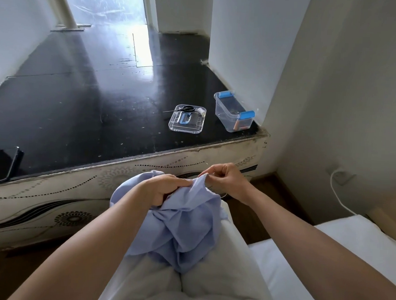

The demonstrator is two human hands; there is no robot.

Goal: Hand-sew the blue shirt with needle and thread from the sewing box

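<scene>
Beyond the blue shirt (183,229) bunched on the lap spreads a black platform (80,97). The left hand (165,189) clutches the shirt's top fold, and the right hand (227,181) pinches its edge alongside. Farther beyond the shirt sit the sewing box (233,112), its lid (189,129) and scissors (186,108).

Lid (186,121) left of sewing box (233,111)

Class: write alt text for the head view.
On a lap, the left hand grips a blue shirt while the right hand pinches its edge. A sewing box and its lid sit on the black surface beyond.
</scene>
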